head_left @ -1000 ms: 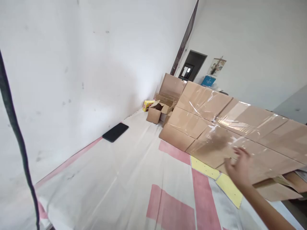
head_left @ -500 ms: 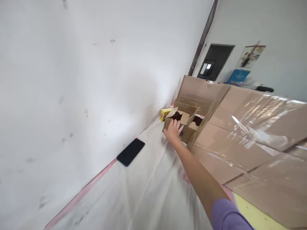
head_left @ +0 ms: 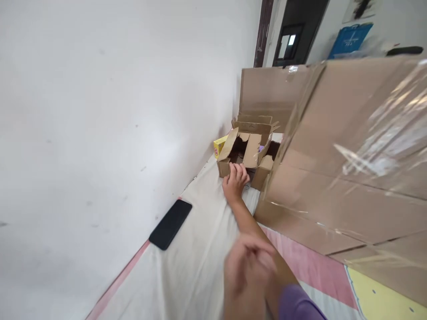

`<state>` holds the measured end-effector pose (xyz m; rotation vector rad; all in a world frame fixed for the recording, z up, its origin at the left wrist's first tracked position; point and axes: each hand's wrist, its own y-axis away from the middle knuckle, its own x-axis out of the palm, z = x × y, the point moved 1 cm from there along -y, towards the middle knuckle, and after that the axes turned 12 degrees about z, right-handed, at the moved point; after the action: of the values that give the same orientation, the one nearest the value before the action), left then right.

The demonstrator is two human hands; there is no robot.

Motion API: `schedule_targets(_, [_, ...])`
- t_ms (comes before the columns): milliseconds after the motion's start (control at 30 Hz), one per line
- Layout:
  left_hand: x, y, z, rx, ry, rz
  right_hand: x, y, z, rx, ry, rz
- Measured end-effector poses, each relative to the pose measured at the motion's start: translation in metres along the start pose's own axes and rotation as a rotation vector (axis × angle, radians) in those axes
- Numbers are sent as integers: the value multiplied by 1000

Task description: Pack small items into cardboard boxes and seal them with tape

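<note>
My right hand (head_left: 235, 182), at the end of the arm with the purple sleeve, reaches to a small opened cardboard box (head_left: 224, 168). Its fingers curl over the box's near edge. The torn flaps stand up around a dark inside. Below, my left hand (head_left: 248, 262) is raised in front of my right forearm and smeared by motion; its fingers look bent, and I cannot make out anything in it. A yellow box (head_left: 219, 146) stands just left of the cardboard box, against the wall. Nearer to me, a black phone (head_left: 170, 224) lies flat along the wall.
A white wall (head_left: 100, 111) borders the left side. Large taped cardboard cartons (head_left: 320, 178) form a barrier on the right. A white sheet (head_left: 190, 266) covers the surface between them. Beyond the cartons are a blue bag (head_left: 350, 39) and a dark doorway (head_left: 300, 26).
My left hand has come into view at the bottom. My right hand has curled its fingers at the box's near edge. The view has moved closer to the boxes.
</note>
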<state>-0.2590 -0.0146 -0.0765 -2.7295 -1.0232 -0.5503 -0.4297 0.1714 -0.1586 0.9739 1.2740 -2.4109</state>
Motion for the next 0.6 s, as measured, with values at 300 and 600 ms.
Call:
schedule_targets(300, [-94,-224,-35,335,-674,-285,-2,8,4,18,-133,52])
schedule_targets(600, [-123,-416,-46,218,-949,-78,13,9,-7,471,-370,134])
